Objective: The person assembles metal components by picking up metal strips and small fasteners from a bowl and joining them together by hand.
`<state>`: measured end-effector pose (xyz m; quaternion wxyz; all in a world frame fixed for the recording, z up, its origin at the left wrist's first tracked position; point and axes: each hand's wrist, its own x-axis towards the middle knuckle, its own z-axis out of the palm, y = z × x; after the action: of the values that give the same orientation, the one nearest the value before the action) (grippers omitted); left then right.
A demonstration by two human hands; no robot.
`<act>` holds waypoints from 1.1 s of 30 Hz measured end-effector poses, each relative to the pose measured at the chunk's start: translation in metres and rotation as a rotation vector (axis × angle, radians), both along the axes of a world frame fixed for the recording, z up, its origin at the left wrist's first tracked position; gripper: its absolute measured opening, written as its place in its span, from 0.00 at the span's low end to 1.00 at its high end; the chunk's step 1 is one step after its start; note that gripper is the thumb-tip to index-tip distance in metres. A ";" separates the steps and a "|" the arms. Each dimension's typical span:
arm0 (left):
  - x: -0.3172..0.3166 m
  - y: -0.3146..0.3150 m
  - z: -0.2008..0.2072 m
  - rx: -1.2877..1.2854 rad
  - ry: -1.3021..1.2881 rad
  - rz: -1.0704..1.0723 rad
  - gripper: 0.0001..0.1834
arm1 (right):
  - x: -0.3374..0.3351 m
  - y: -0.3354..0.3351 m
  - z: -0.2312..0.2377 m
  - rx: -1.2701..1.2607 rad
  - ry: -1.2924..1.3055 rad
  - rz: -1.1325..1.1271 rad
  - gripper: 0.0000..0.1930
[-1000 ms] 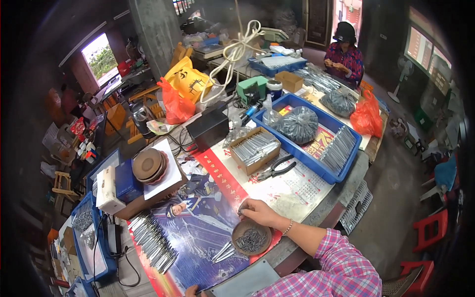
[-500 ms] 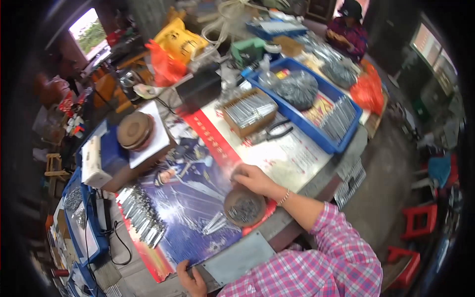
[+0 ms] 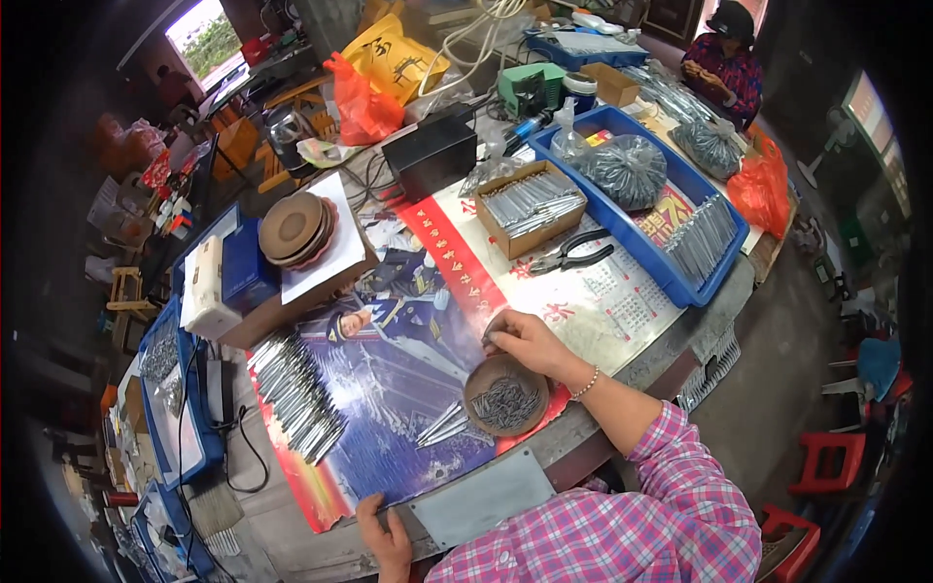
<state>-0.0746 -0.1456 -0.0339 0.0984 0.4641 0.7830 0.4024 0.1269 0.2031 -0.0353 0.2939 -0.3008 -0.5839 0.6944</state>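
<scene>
A round brown bowl [image 3: 470, 399] holding many small dark metal pieces [image 3: 507, 402] sits near the table's front edge. Just past its far rim is my right hand [image 3: 530, 344], fingers bent together in a pinch; a dark bit shows at the fingertips, too small to name. Left of the bowl lie a few slim silver rods [image 3: 443, 426] on a glossy printed poster [image 3: 389, 389]. My left hand [image 3: 387, 536] rests at the table's near edge, thumb and fingers apart, holding nothing. A long row of silver rods [image 3: 297, 400] lies on the poster's left part.
Black-handled pliers [image 3: 573, 255] lie beside a cardboard box of silver rods [image 3: 535, 202]. A blue tray [image 3: 702, 291] with rods and a bagged dark mass stands right of them. Brown dishes [image 3: 293, 228] are stacked at left. A person [image 3: 724, 73] sits far right.
The whole scene has shifted rightward in the picture and looks sharper. My right hand stays by the bowl's far rim; my left hand stays at the table edge.
</scene>
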 end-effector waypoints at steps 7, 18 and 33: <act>-0.002 0.003 0.002 0.000 0.044 0.008 0.15 | -0.008 0.005 -0.006 0.059 -0.084 -0.023 0.06; -0.018 0.055 0.052 -0.074 -0.132 -0.197 0.13 | -0.004 0.005 -0.002 -0.056 -0.059 -0.010 0.06; -0.005 0.163 0.027 -0.185 0.185 -0.524 0.11 | 0.001 0.008 -0.010 0.045 -0.114 -0.013 0.07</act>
<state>-0.0793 0.0170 -0.0065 0.1690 0.6744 0.6754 0.2460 0.1275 0.2107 -0.0453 0.2713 -0.3368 -0.6131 0.6611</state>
